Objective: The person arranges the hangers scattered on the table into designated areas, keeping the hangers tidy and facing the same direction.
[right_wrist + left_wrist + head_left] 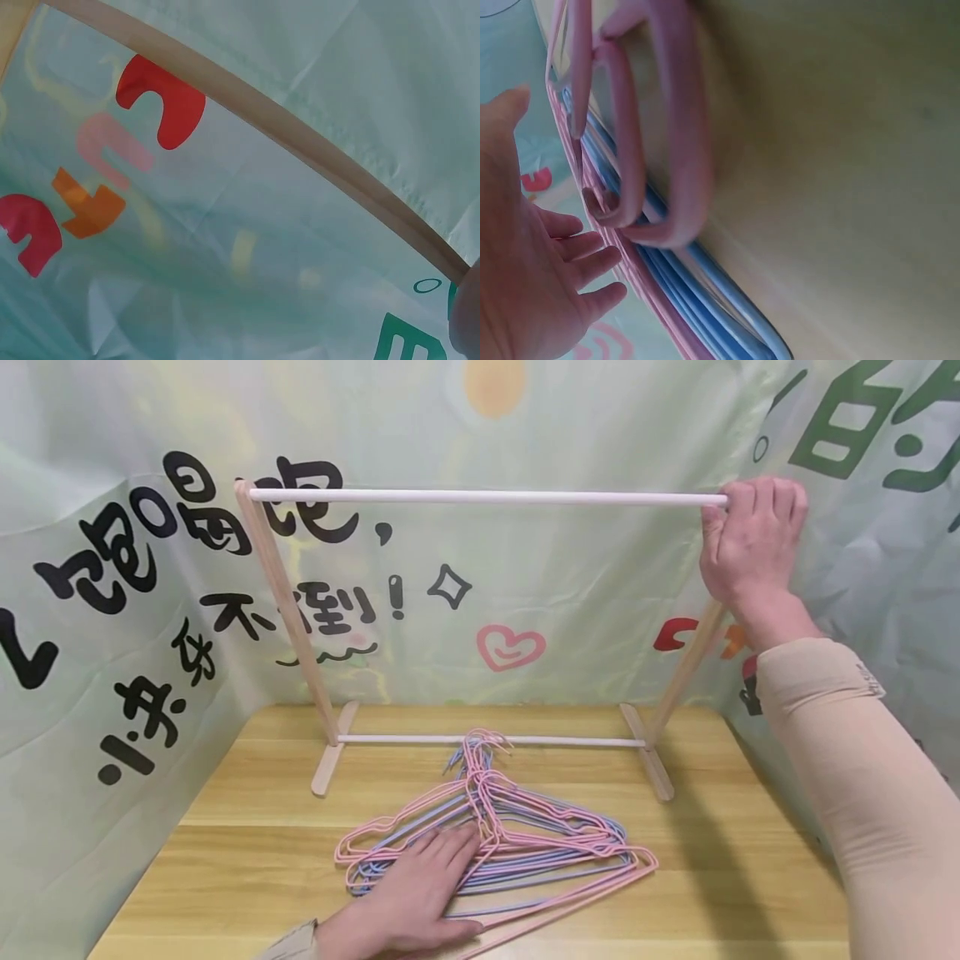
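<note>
A small clothes rack [487, 497] with wooden side posts and white rods stands on the wooden table. My right hand [753, 539] grips its upper right corner, fingers curled over the end of the top rod and hiding the joint. In the right wrist view a wooden post [300, 142] runs up to the edge of that hand. Pink and blue clothes hangers [540, 852] lie in a pile before the rack, hooks toward the lower rod. My left hand [416, 885] rests over the pile's left part, fingers extended; the left wrist view shows them beside the hangers [682, 300].
The wooden table [247, 827] carries the rack's flat feet [327, 772] on both sides of the pile. A printed cloth backdrop [600, 593] with dark lettering and a pink heart hangs behind and along the sides. A shadow falls across the table's right part.
</note>
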Available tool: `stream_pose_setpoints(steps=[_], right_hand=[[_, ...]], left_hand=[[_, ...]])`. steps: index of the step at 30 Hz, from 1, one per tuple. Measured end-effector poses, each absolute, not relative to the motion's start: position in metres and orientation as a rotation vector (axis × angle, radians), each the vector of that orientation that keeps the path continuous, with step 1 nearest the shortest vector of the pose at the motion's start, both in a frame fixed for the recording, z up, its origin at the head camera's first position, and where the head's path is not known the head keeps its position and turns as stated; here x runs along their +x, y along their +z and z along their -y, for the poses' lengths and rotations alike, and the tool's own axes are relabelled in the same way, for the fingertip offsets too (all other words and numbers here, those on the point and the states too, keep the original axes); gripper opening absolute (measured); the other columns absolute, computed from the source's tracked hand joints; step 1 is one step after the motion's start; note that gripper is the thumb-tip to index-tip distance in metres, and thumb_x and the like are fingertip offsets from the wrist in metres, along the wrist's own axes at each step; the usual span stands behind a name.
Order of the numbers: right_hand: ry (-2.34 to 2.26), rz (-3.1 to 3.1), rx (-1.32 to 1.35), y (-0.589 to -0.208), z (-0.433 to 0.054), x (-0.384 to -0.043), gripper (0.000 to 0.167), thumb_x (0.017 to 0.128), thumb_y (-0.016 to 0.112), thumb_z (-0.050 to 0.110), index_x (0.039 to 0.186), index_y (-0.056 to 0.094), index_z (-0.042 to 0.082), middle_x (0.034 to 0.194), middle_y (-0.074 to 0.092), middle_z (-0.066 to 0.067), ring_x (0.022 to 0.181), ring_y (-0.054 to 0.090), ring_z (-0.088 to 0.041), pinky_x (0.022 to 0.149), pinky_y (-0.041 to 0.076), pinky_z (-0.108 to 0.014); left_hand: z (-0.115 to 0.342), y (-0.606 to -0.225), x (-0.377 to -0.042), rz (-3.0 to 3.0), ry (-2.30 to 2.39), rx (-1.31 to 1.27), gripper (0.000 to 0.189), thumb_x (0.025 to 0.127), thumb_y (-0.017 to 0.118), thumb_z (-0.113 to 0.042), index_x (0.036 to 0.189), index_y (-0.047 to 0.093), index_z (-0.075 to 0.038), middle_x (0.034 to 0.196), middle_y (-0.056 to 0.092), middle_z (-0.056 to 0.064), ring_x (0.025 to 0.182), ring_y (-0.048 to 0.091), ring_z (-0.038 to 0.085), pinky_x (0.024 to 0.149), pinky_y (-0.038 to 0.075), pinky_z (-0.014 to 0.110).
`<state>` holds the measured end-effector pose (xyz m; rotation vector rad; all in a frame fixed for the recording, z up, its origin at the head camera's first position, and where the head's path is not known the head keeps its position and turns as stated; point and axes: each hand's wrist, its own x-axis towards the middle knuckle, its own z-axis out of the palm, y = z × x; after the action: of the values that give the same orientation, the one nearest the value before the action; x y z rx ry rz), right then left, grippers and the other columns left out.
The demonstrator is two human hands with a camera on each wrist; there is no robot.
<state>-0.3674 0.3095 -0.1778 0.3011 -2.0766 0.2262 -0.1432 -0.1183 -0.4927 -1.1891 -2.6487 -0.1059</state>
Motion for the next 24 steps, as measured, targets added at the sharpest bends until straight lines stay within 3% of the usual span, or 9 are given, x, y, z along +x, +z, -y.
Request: stream_pose_setpoints(steps=[7, 16, 24], right_hand=[[0.221, 2.085, 0.296, -0.1749, -0.3105, -0.3656, 0.061, 0.11, 0.026, 0.049, 0.124, 0.046, -0.007, 0.114, 0.042, -0.029, 0.117, 0.032, -0.048, 0.115, 0.017, -0.056], [0.209, 2.124, 0.297, -0.1733, -0.3104, -0.3642, 0.06, 0.11, 0.026, 0.047, 0.125, 0.046, -0.007, 0.114, 0.042, -0.029, 0.115, 0.031, -0.047, 0.112, 0.018, -0.059], [0.225, 2.123, 0.299, -0.1748, -0.3105, -0.3609, 0.059, 0.11, 0.027, 0.047, 0.123, 0.046, -0.007, 0.112, 0.041, -0.028, 0.114, 0.03, -0.047, 0.112, 0.017, -0.058]], left_hand=[[0.1149, -0.4923, -0.142, 2.658, -0.005, -1.227, 0.119, 0.084, 0.044, -0.09, 0.159, 0.034, 0.001, 0.16, 0.041, 0.017, 0.145, 0.043, 0.03, 0.115, 0.039, 0.052], [0.1116, -0.4937, -0.1398, 2.647, 0.09, -1.246, 0.123, 0.082, 0.037, -0.095, 0.158, 0.036, 0.002, 0.159, 0.041, 0.019, 0.144, 0.044, 0.031, 0.114, 0.042, 0.049], [0.1102, -0.4946, -0.1403, 2.615, 0.032, -1.232, 0.111, 0.08, 0.061, -0.082, 0.154, 0.043, -0.002, 0.148, 0.047, 0.014, 0.132, 0.049, 0.026, 0.11, 0.045, 0.047]])
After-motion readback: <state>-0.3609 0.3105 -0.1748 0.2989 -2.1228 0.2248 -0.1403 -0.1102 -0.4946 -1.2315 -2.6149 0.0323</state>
